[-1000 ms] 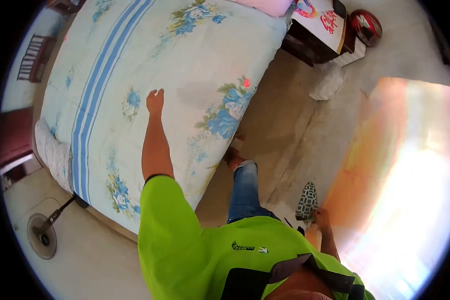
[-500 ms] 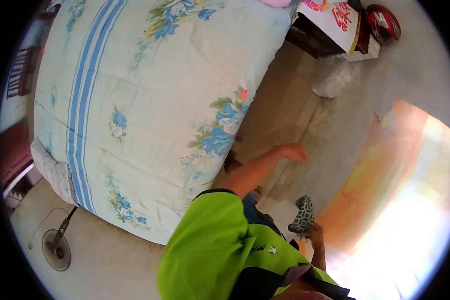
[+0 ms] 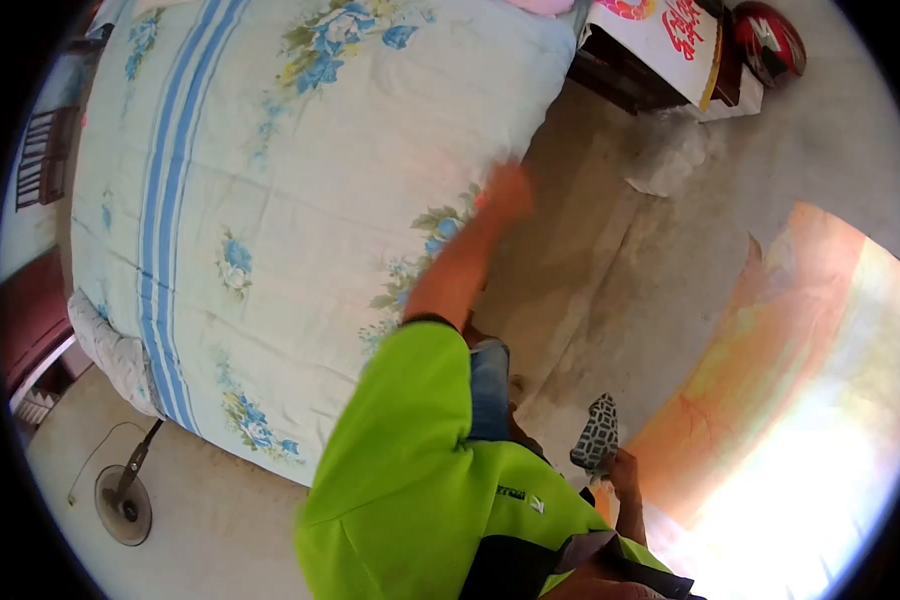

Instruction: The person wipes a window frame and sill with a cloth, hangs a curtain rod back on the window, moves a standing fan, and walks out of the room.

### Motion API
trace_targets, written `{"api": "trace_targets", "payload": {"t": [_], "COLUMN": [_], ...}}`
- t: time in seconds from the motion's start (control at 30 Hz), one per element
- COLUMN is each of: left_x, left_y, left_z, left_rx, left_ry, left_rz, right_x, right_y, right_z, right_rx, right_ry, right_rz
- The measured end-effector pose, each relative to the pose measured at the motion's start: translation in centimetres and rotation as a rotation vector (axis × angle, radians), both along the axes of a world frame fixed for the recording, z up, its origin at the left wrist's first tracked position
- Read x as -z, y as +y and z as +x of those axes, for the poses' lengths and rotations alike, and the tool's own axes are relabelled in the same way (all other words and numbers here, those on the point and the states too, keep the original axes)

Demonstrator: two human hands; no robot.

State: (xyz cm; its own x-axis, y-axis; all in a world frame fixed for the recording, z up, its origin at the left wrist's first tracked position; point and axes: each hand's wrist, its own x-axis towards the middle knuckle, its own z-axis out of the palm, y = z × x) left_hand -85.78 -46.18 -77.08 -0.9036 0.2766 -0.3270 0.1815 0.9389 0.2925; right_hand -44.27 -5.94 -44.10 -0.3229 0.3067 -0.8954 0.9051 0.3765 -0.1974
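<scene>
My left hand [image 3: 510,192] reaches over the near edge of the bed, above the floral bedsheet [image 3: 340,190]. It is smeared by motion, so its fingers and anything in them cannot be made out. A small red spot [image 3: 481,200] on the sheet shows beside this hand, partly covered. Lower right, close to my body, my right hand [image 3: 625,470] is closed on a dark cloth [image 3: 596,437] with a pale lattice pattern. The cloth sticks out above the fingers, bunched and narrow at its top.
A bedside cabinet [image 3: 630,70] with a printed white top stands at the upper right. Beside it are a red helmet [image 3: 770,45] and a clear plastic bag [image 3: 665,165]. An orange sheet [image 3: 730,370] lies on the floor in bright light. A fan [image 3: 124,505] stands at lower left.
My left hand has swung up and left from above the floor to the bed's edge. My right hand still grips the patterned cloth, which has tilted slightly.
</scene>
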Motion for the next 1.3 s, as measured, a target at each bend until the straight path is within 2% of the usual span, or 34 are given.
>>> {"api": "trace_targets", "payload": {"t": [0.03,0.07,0.1,0.17,0.2,0.23,0.3,0.33,0.37,0.4,0.47,0.5,0.53,0.57,0.6,0.63,0.67,0.7,0.8,0.83,0.9,0.93,1.0,1.03,1.1,1.13,1.17,1.2,1.23,1.3], "left_x": [-1.6,-3.4,-4.5,-4.4,0.9,-7.3,-6.2,-3.5,-4.2,-3.5,-4.5,-4.2,-4.0,-3.5,-4.2,-1.2,-4.1,-5.2,-8.4,-7.9,-4.4,-8.8,-3.5,-2.0,-2.3,-7.4,-5.3,-7.8,-9.5,-11.2], "left_y": [5.0,8.7,10.9,11.7,12.5,6.3,-0.4,-4.3,-8.3,-11.1,-14.3,-13.9,-12.7,-10.9,-7.8,-3.3,2.0,5.4,12.3,11.9,8.3,2.0,-3.2,-3.0,-3.1,-1.1,3.3,4.8,5.1,5.5], "left_z": [3.8,7.5,10.1,11.1,11.3,7.2,2.7,-0.2,-2.3,-3.6,-6.0,-7.3,-8.7,-9.8,-10.8,-11.1,-10.8,-8.1,0.3,0.4,0.3,-2.1,-3.8,-3.7,-3.2,-2.9,-1.5,0.9,1.7,2.8], "left_rx": [0.169,0.231,0.251,0.119,-0.153,-0.216,-0.551,-0.623,-0.755,-0.893,-1.018,-1.025,-0.908,-0.787,-0.528,-0.277,0.274,0.269,0.232,0.236,-0.510,-0.431,-0.964,-0.959,-0.560,-0.201,0.128,0.260,0.262,0.265], "left_ry": [-0.171,-0.298,-0.377,-0.393,-0.193,-0.293,0.371,0.541,0.461,0.631,0.489,0.494,0.450,0.401,0.292,0.313,-0.224,-0.232,-0.050,-0.053,0.392,0.304,0.675,0.673,0.533,-0.256,-0.536,-0.410,-0.412,-0.434], "left_rz": [0.179,0.405,0.589,0.744,0.731,0.618,0.775,0.515,0.377,0.216,0.030,0.035,0.015,-0.005,0.045,0.214,0.046,0.050,0.778,0.779,0.617,0.462,0.107,0.103,0.169,0.397,0.313,0.381,0.383,0.727], "right_x": [-0.1,-0.4,-0.6,-0.8,-0.8,-0.5,1.8,1.8,1.6,1.2,1.3,1.5,1.8,1.4,1.2,0.9,0.5,0.1,-1.4,-2.0,-2.6,-2.5,-1.7,-0.9,0.6,1.2,1.4,1.0,-0.2,-1.3], "right_y": [-0.4,-0.5,-0.4,0.3,0.8,1.8,5.0,4.7,4.4,3.8,3.4,3.8,4.3,3.5,3.2,3.0,2.6,2.0,1.1,1.0,1.0,0.7,0.9,1.3,2.8,3.0,3.4,3.2,1.5,0.5], "right_z": [-0.5,-0.8,-1.1,-0.5,0.2,1.7,4.9,4.7,5.3,5.5,5.6,5.8,5.5,4.4,3.1,2.0,1.4,0.5,-1.8,-2.3,-2.1,-2.0,-0.6,0.7,2.0,1.9,2.3,2.1,0.3,-0.2], "right_rx": [-0.001,-0.022,-0.044,-0.003,0.041,0.041,-0.010,-0.008,0.042,0.089,0.084,0.002,-0.082,-0.030,-0.032,-0.069,-0.107,-0.113,0.001,0.018,0.036,0.076,0.123,0.171,0.208,0.032,-0.139,-0.139,-0.064,0.022], "right_ry": [0.011,0.016,0.020,0.028,0.026,0.028,0.016,0.017,-0.027,-0.073,-0.062,-0.077,-0.091,-0.098,-0.099,-0.088,-0.083,-0.092,0.014,0.006,-0.011,-0.016,-0.020,-0.002,0.008,-0.036,-0.081,-0.086,-0.035,0.019], "right_rz": [-0.003,0.037,0.078,0.081,0.085,0.082,0.087,0.085,0.087,0.091,0.115,0.066,0.021,0.049,0.055,0.066,0.075,0.077,0.093,0.112,0.130,0.156,0.176,0.115,0.052,0.051,0.052,0.053,0.029,0.006]}}
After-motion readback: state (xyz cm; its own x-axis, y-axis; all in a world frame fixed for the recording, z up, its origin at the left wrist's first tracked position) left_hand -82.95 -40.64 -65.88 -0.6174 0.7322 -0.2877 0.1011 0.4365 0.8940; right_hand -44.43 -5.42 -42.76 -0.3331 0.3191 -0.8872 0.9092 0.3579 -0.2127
